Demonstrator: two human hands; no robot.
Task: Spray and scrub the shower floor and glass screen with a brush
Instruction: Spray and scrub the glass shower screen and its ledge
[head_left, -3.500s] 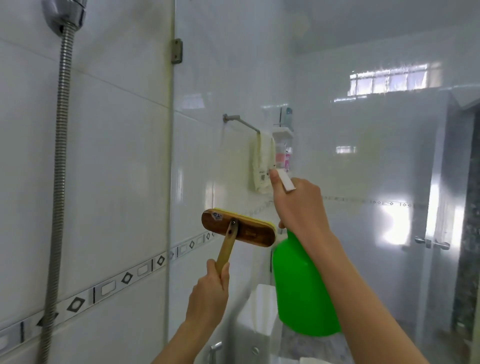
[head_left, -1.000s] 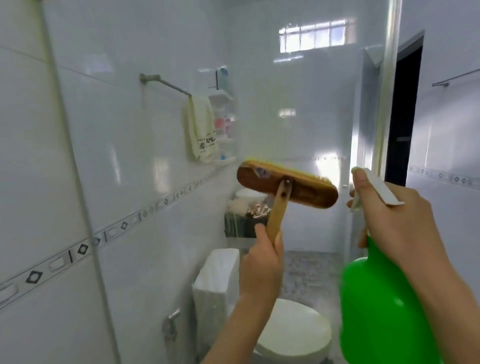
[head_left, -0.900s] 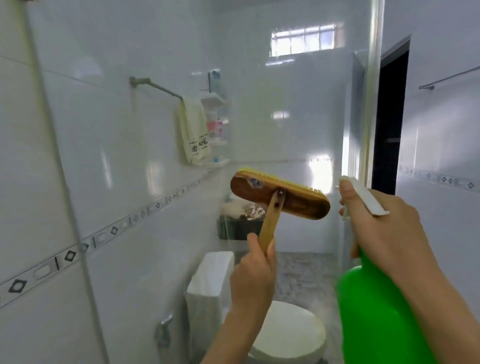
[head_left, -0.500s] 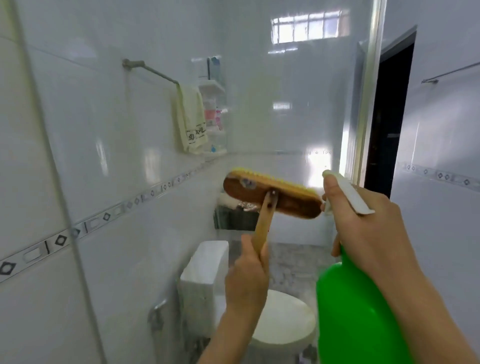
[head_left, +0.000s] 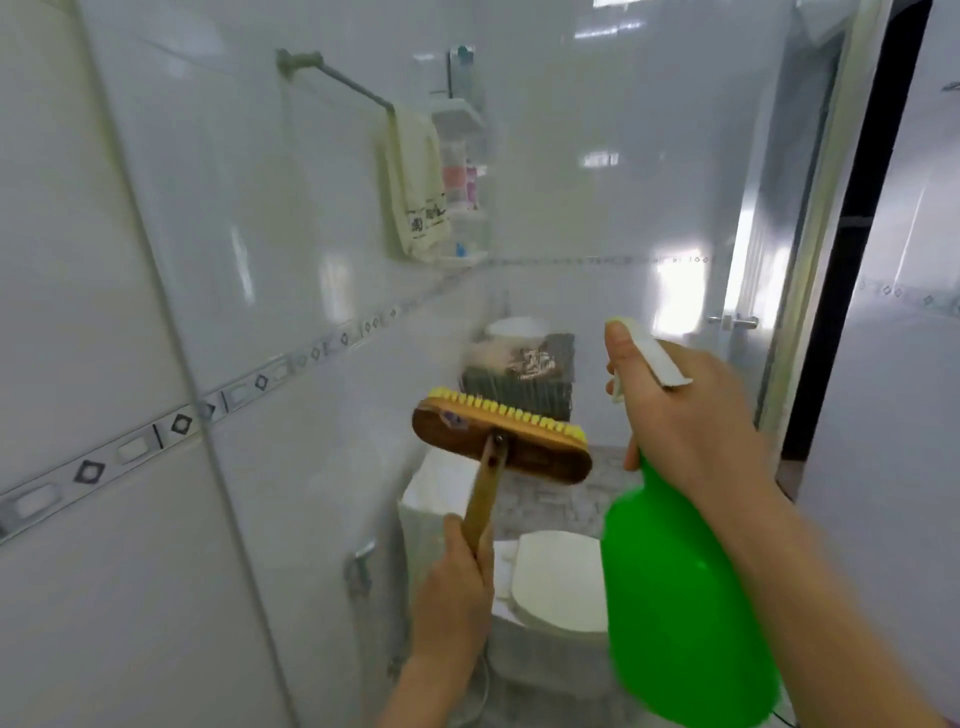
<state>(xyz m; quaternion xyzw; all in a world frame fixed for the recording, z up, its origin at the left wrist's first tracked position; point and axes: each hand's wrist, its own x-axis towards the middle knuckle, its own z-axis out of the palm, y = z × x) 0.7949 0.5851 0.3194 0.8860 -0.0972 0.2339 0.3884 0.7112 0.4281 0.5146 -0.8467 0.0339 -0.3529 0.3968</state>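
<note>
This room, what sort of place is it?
A bathroom, most likely at home: there is a toilet, a towel hanging on a wall rail, and a glass screen beside white tiles.

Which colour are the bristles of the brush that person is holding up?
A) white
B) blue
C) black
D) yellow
D: the brush in the left hand shows yellow bristles along its wooden head, beside the green spray bottle held by the right hand.
</note>
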